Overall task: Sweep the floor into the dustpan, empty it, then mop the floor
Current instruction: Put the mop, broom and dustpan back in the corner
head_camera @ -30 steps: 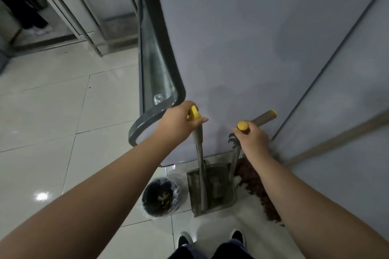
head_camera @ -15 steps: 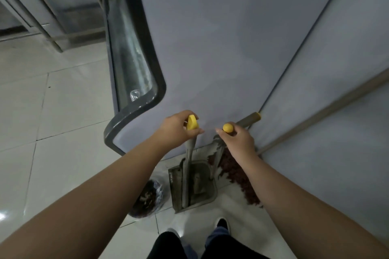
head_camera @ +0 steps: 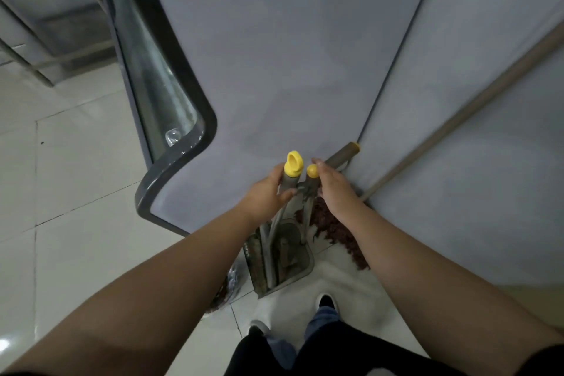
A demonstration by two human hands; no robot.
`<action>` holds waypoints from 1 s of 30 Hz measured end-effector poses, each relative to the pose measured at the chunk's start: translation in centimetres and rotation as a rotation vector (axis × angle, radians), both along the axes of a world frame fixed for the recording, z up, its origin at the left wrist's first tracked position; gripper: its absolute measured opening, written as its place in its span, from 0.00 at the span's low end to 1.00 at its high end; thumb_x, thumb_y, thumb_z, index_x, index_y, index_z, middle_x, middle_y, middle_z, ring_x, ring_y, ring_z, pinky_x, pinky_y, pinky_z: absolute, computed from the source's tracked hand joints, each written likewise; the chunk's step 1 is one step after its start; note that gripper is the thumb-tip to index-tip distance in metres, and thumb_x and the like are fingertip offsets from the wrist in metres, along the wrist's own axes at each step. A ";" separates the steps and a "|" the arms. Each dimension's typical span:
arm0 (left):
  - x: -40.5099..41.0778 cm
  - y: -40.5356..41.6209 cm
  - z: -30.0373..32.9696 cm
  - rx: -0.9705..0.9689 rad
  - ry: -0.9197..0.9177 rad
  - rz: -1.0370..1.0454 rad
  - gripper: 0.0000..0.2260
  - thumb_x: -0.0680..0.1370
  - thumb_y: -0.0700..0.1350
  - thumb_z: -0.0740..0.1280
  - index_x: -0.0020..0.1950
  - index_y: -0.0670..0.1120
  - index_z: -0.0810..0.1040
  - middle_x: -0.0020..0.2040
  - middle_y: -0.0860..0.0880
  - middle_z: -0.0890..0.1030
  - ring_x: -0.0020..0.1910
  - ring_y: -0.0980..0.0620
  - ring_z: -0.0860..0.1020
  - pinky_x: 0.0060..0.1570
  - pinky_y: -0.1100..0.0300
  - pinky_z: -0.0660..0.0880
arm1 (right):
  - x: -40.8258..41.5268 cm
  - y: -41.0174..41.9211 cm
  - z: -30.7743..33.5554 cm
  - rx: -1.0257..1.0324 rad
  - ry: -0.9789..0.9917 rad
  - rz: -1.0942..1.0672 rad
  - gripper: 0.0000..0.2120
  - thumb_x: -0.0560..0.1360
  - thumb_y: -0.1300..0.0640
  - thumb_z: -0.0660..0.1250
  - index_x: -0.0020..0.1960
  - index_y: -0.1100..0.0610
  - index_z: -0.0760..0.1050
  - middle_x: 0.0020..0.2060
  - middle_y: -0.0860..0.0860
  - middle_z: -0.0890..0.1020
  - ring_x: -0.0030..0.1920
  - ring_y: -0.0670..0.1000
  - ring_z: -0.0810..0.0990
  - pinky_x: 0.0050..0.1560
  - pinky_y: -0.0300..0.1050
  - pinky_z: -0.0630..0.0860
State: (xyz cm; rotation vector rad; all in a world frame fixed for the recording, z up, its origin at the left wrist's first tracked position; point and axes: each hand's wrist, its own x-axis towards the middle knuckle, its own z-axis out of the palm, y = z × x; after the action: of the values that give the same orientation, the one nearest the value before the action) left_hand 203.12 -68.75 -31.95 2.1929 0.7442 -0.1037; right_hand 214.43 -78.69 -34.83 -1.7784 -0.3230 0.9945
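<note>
My left hand (head_camera: 267, 197) grips the grey dustpan handle just below its yellow cap (head_camera: 294, 165). The grey dustpan (head_camera: 282, 258) stands on the floor under my hands, against the wall. My right hand (head_camera: 334, 188) is closed on the broom handle beside its yellow knob (head_camera: 312, 171). The two handles are almost touching. The broom's brown bristles (head_camera: 337, 230) lie on the floor to the right of the pan, along the base of the wall.
A grey-blue wall (head_camera: 290, 55) stands right in front. A tan pole (head_camera: 457, 119) and a grey handle with a yellow end (head_camera: 346, 152) lean into the corner. A lined bin (head_camera: 227, 287) sits left of the dustpan, partly behind my arm. My shoes (head_camera: 326, 302) stand on white tiles.
My hands have come together, so the dustpan handle and broom handle now stand side by side. The view has shifted closer to the wall and corner.
</note>
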 end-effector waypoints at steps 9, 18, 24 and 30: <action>-0.1 0.4 3.6 0.177 -0.179 -0.075 0.17 0.76 0.44 0.67 0.61 0.38 0.70 0.54 0.38 0.80 0.54 0.42 0.79 0.44 0.64 0.67 | 1.4 0.6 -1.5 -0.019 0.164 -0.009 0.36 0.56 0.24 0.56 0.56 0.42 0.75 0.59 0.49 0.76 0.62 0.51 0.72 0.71 0.55 0.62; 2.4 0.4 7.8 0.153 -0.294 0.002 0.19 0.76 0.45 0.67 0.65 0.41 0.69 0.57 0.44 0.78 0.56 0.46 0.77 0.44 0.72 0.66 | 2.3 1.2 -2.6 -0.076 0.222 -0.051 0.45 0.53 0.27 0.60 0.68 0.43 0.70 0.69 0.51 0.71 0.69 0.54 0.68 0.71 0.53 0.60; 2.2 0.4 9.5 0.205 -0.315 0.071 0.17 0.75 0.49 0.68 0.60 0.43 0.70 0.46 0.53 0.75 0.45 0.50 0.77 0.44 0.63 0.71 | 1.9 1.0 -2.5 -0.020 0.172 0.067 0.42 0.60 0.25 0.52 0.72 0.37 0.58 0.75 0.48 0.59 0.75 0.52 0.58 0.75 0.58 0.52; 0.6 0.5 9.7 0.174 -0.276 0.089 0.17 0.75 0.49 0.67 0.60 0.44 0.69 0.51 0.47 0.78 0.49 0.45 0.80 0.51 0.51 0.76 | 2.2 1.5 -1.9 -0.047 0.160 0.043 0.41 0.65 0.29 0.48 0.75 0.42 0.55 0.75 0.51 0.60 0.74 0.54 0.59 0.74 0.58 0.52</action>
State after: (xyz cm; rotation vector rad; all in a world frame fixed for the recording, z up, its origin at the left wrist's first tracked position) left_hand 203.76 -68.20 -22.20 2.2717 0.7138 0.3139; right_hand 216.62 -77.20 -36.77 -1.7273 -0.2390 1.1761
